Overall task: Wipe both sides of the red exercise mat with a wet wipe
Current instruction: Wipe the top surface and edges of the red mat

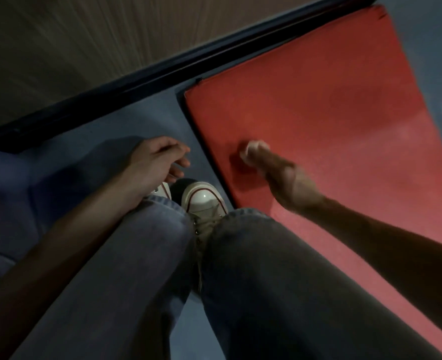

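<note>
Right hand point(279, 175) pressing wet wipe point(253, 149) onto red mat point(331, 100), left hand point(157, 159) relaxed

Right hand point(279, 175) motion-blurred, grip on the white wipe point(253, 149) unclear. Red mat point(331, 113) cut off right. Left shoe point(162, 190) mostly hidden.

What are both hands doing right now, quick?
Left hand: open, fingers relaxed, holding nothing, off the red mat.
Right hand: blurred, gripping a white wet wipe against the mat.
</note>
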A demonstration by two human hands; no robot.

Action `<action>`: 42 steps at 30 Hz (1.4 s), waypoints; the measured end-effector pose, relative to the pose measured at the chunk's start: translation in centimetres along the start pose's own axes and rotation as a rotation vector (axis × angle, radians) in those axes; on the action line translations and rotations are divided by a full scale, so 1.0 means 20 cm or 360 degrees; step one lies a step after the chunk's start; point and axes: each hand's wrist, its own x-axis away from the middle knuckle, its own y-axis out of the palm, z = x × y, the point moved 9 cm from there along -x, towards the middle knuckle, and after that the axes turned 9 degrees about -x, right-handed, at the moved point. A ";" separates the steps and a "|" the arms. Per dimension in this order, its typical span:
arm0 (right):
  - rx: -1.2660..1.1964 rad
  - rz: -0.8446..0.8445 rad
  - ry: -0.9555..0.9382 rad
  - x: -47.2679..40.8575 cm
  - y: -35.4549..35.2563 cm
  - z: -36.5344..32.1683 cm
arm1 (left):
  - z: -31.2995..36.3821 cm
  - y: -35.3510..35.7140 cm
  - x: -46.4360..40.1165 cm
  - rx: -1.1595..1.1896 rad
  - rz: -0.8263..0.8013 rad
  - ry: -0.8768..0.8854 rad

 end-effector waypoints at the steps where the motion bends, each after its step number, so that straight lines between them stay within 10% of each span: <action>1: -0.0069 0.0112 0.0150 -0.05 -0.01 0.05 | -0.01 -0.01 0.00 0.0016 0.0014 -0.0011; 8: 0.0155 -0.0390 -0.0053 0.35 0.28 0.00 | 0.00 -0.04 -0.02 0.0036 0.0045 -0.0031; 16: 0.0256 0.0365 0.0436 0.22 -0.07 0.23 | -0.01 -0.02 0.01 0.0042 0.0019 -0.0016; 23: 0.0470 -0.0296 -0.0389 0.29 0.39 -0.09 | 0.01 -0.04 0.00 0.0016 0.0034 0.0005; 30: 0.0481 0.0488 0.0750 0.30 -0.33 0.52 | 0.01 -0.04 0.00 0.0055 0.0043 0.0018; 34: 0.0039 0.0179 0.0465 0.30 0.09 0.19 | 0.02 -0.02 -0.02 0.0059 0.0048 0.0006; 42: 0.0514 -0.0291 0.0297 0.26 0.24 0.19 | 0.05 0.00 -0.05 0.0062 0.0012 0.0027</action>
